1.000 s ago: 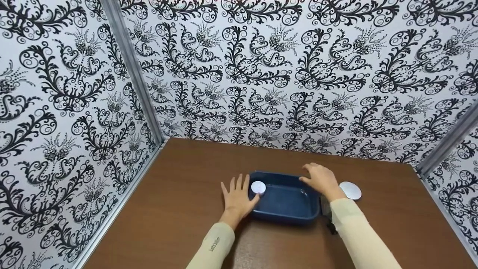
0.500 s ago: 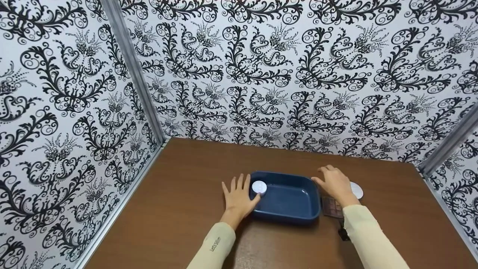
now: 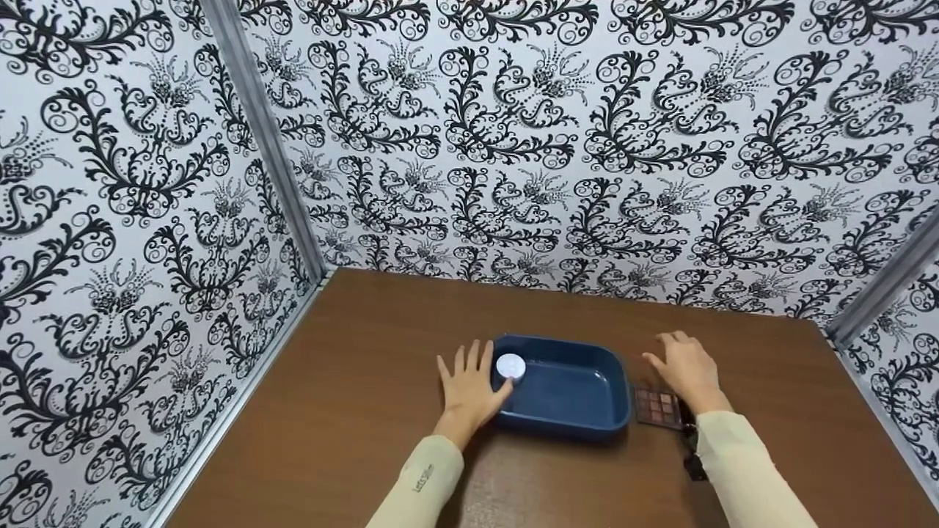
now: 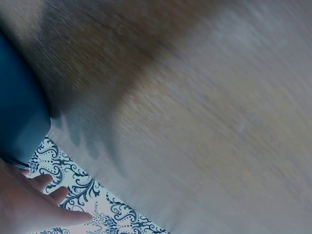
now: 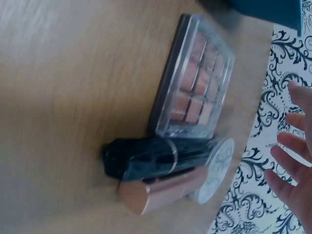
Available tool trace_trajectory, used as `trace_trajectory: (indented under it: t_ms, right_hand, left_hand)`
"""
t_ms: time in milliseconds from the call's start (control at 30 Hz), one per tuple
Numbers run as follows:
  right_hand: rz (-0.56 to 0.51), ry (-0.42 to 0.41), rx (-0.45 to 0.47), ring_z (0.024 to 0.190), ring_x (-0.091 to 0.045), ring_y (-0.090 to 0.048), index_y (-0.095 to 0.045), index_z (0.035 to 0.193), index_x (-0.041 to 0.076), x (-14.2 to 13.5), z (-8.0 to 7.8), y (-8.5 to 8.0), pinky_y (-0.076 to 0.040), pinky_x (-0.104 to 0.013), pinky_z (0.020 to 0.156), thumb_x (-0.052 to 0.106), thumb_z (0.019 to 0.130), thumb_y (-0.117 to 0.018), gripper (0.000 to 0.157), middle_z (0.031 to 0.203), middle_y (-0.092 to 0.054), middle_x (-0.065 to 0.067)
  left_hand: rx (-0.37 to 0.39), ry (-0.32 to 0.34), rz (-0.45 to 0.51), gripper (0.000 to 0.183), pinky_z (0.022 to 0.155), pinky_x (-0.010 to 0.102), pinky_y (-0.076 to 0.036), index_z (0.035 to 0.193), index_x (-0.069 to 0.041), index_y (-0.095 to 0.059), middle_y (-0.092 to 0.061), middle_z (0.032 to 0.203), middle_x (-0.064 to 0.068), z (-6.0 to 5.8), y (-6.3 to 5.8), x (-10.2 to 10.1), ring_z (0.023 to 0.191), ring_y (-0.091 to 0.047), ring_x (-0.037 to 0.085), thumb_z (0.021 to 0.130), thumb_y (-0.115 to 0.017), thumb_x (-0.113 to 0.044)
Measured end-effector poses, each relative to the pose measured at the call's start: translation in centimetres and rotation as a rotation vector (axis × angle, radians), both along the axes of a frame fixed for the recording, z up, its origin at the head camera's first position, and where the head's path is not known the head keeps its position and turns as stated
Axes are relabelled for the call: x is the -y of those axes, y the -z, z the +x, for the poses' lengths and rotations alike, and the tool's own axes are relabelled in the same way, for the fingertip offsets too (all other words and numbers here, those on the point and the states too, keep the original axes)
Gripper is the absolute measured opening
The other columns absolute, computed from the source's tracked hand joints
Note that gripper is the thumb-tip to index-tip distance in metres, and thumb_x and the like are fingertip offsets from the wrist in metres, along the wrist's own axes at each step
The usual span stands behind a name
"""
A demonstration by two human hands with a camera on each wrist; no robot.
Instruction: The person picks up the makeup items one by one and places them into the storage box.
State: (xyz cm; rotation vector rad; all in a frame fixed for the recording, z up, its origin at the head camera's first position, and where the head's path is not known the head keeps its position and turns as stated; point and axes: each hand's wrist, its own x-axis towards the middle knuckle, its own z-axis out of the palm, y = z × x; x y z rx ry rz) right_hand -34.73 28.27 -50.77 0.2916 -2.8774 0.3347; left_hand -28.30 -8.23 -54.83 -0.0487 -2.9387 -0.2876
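Observation:
My left hand (image 3: 469, 396) lies along the left rim of a blue rectangular dish (image 3: 565, 396), fingers spread and straight, thumb reaching over the rim. Inside the dish, right by that thumb, sits a small round white container (image 3: 510, 367). My right hand (image 3: 689, 370) is raised to the right of the dish with nothing in it, fingers slightly bent. Nearest to it is an eyeshadow palette (image 5: 197, 83) with a clear lid. Beside the palette lie a dark, shiny cosmetic tube (image 5: 146, 158), a rose-gold lipstick-like tube (image 5: 163, 190) and a white round flat disc (image 5: 217, 170), which the right hand hides in the head view.
The brown table (image 3: 381, 352) meets patterned black-and-white walls (image 3: 513, 147) at the back and sides. A grey metal post (image 3: 260, 132) stands at the back left corner, another (image 3: 888, 271) at the back right.
My right hand has moved right, away from the dish's right end, uncovering the palette and covering the white disc. My left hand and the dish have stayed nearly still.

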Motion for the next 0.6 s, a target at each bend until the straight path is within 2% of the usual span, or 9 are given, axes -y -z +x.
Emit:
trace_trajectory:
  t_ms: [333, 600]
  right_hand:
    - [-0.027, 0.044, 0.046, 0.116, -0.057, -0.049, -0.058, 0.129, -0.007, -2.0, 0.5, 0.9, -0.047, -0.067, 0.089, 0.030, 0.093, -0.067, 0.053, 0.131, -0.053, -0.035]
    - [-0.044, 0.065, 0.088, 0.112, -0.059, -0.048, -0.055, 0.131, -0.009, -3.6, 1.0, 2.4, -0.047, -0.070, 0.084, 0.031, 0.093, -0.068, 0.056, 0.131, -0.048, -0.039]
  left_hand:
    - [0.005, -0.001, 0.011, 0.082, 0.116, 0.070, -0.017, 0.157, -0.022, -0.031, -0.037, 0.160, 0.007, 0.0, 0.1, 0.2, 0.148, -0.033, 0.034, 0.091, -0.045, -0.067]
    - [0.025, -0.008, -0.002, 0.081, 0.117, 0.069, -0.017, 0.157, -0.022, -0.031, -0.036, 0.161, 0.006, 0.0, 0.0, -0.1, 0.149, -0.033, 0.033, 0.090, -0.046, -0.066]
